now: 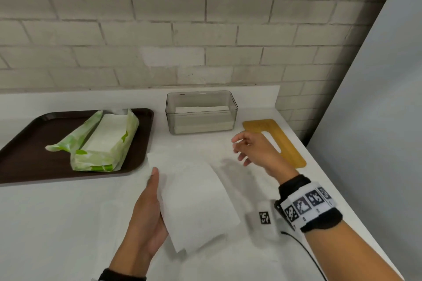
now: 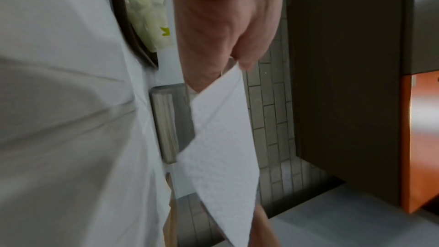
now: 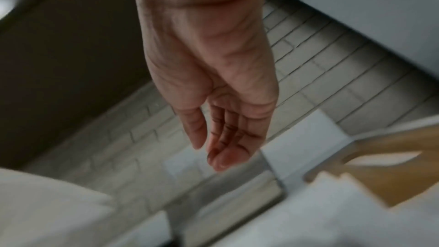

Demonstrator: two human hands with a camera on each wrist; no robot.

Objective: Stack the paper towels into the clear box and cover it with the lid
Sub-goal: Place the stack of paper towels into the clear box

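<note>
White paper towel [image 1: 196,201] hangs above the worktop [image 1: 68,223] at about 6 o'clock in the head view, pinched along its left edge between the thumb and fingers of the left hand [image 1: 146,217]. At 12 o'clock from it stands the clear box [image 1: 201,113], already holding a low stack of folded towels. The wooden lid [image 1: 277,141] lies flat at 3 o'clock of the box, just beside it. The right hand [image 1: 253,149] hovers over the lid's near edge, its fingers loosely spread and holding nothing. At 9 o'clock a dark tray [image 1: 27,162] carries an opened green-and-white towel pack [image 1: 102,141].
</note>
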